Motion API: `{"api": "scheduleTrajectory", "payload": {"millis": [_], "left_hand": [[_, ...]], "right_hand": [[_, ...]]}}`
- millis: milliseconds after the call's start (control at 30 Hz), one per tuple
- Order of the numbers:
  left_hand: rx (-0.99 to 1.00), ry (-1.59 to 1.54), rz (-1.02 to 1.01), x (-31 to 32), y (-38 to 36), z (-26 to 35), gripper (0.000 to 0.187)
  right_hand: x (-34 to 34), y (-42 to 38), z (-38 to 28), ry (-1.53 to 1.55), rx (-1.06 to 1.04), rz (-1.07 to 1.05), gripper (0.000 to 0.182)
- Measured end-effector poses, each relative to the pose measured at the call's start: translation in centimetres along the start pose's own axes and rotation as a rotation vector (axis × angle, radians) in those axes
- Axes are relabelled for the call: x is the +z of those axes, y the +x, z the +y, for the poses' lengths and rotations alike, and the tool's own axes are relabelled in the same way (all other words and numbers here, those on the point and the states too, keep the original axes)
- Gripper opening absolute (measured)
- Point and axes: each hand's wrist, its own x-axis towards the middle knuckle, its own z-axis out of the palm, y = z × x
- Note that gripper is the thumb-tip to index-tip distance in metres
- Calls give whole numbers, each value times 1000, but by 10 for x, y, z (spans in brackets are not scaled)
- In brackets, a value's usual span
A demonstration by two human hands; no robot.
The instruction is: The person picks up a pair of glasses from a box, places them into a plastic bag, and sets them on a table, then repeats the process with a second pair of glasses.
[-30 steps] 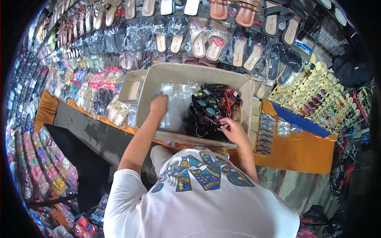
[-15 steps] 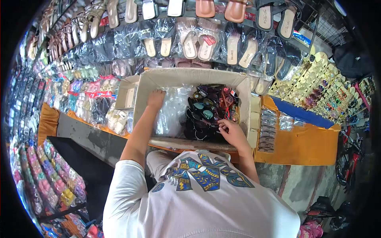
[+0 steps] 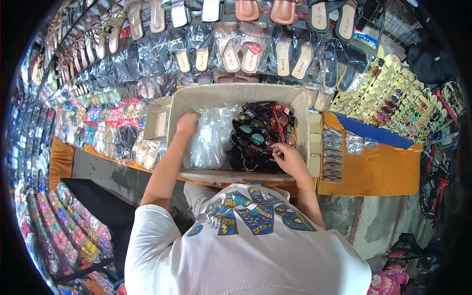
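Note:
In front of me is an open cardboard box (image 3: 241, 92). Clear plastic bags (image 3: 212, 137) fill its left half, and a pile of dark sunglasses (image 3: 250, 140) lies in its right half. My left hand (image 3: 188, 122) reaches inside by the left wall, at the edge of the bags. Its fingers are curled, and anything in them is hidden. At the near right of the pile, my right hand (image 3: 289, 158) has thumb and fingers pinched together on the edge of a pair of sunglasses. Which part it pinches is too small to make out.
Rows of bagged sandals (image 3: 241, 51) rise behind the box. A smaller open box (image 3: 157, 119) stands to its left. Wrapped sunglasses (image 3: 333, 156) line an orange cloth (image 3: 378, 172) on the right, below a display of sunglasses on yellow backing (image 3: 393, 101).
My left hand has drawn slightly back toward the left wall, its fingers more curled. My right hand stays at the sunglasses with its fingers closer together. The view has shifted slightly.

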Motion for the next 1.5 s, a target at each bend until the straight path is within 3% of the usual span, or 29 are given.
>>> {"api": "scheduleTrajectory", "payload": {"millis": [133,200,333,367,400,500,567,633,767,867,900,933,1000,1033,1100,1133,1200,1300,1500], "left_hand": [[-38,-224,193,-40,-18,4,25],[-82,-522,407,-67,-36,9,27],[-149,-832,695,-98,-71,32,22],[-307,-1098,609,-108,-86,45,20],[-308,-1098,617,-109,-95,55,20],[-460,-1701,588,-114,-118,85,25],[-448,-1792,553,-107,-132,101,24],[-486,-1916,530,-105,-143,124,25],[-493,-1910,433,-96,-159,148,24],[-484,-1838,357,-84,-166,153,24],[-417,-1833,309,-82,-167,152,36],[-418,-1834,307,-80,-170,152,36],[-279,-1573,339,-82,-174,153,59],[-281,-1576,336,-85,-174,154,59],[-76,-1225,315,-95,-174,153,88],[-77,-1228,313,-101,-173,154,88],[37,-782,268,-114,-170,156,95],[131,-670,225,-114,-162,152,87],[118,-642,201,-119,-157,156,75]], "right_hand": [[5,-1,9,23,-109,44,27],[1,-1,-2,55,-74,93,28],[2,1,-7,99,-97,161,28],[5,1,-13,203,-72,186,26],[9,2,-18,308,-44,209,25],[25,7,-34,468,-121,154,34],[37,13,-47,650,-187,105,50],[45,16,-61,800,-145,52,49],[45,18,-79,941,-36,0,37],[50,18,-66,846,-28,-2,24],[52,16,-66,865,-20,40,15],[51,15,-64,864,-18,40,15],[50,11,-59,821,48,51,13],[48,10,-57,819,52,51,13],[45,6,-54,802,33,56,12],[44,4,-52,800,36,56,12],[42,2,-50,818,42,40,13],[34,-1,-54,782,56,31,14],[34,3,-43,797,14,17,16]]}}
